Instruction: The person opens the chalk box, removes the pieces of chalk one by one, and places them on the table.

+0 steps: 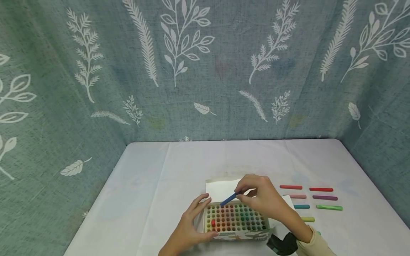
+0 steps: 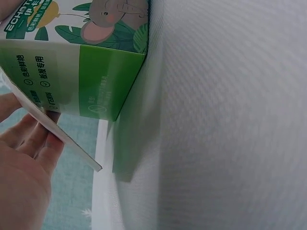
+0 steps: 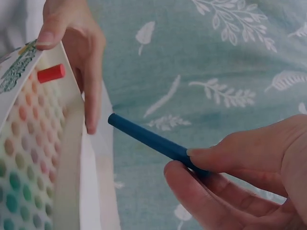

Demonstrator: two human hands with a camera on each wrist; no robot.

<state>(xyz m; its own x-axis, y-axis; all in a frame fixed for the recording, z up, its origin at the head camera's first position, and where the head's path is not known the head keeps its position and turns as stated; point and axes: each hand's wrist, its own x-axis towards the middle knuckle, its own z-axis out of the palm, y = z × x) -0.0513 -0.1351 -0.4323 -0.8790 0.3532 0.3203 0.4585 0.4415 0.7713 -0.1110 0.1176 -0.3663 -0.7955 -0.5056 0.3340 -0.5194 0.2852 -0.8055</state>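
Observation:
A chalk box (image 1: 236,233) with a tray of round holes stands on the white table, its printed front toward me. My left hand (image 1: 194,221) grips its left end, thumb on the front and fingers at the back corner. My right hand (image 1: 263,196) pinches a blue chalk stick (image 3: 146,139) between thumb and fingers. The stick slants down to the left, its free end over the back left rows of holes in the head view. One red chalk stick (image 1: 213,223) pokes up from a hole at the front left. An elephant print (image 2: 112,17) shows on the box in the left wrist view.
Loose chalk sticks lie right of the box, among them a red one (image 1: 321,189), a purple one (image 1: 325,197) and a green one (image 1: 329,207). The white lid flap (image 1: 221,190) lies open behind the box. A patterned curtain (image 1: 205,71) hangs around the table (image 1: 134,185).

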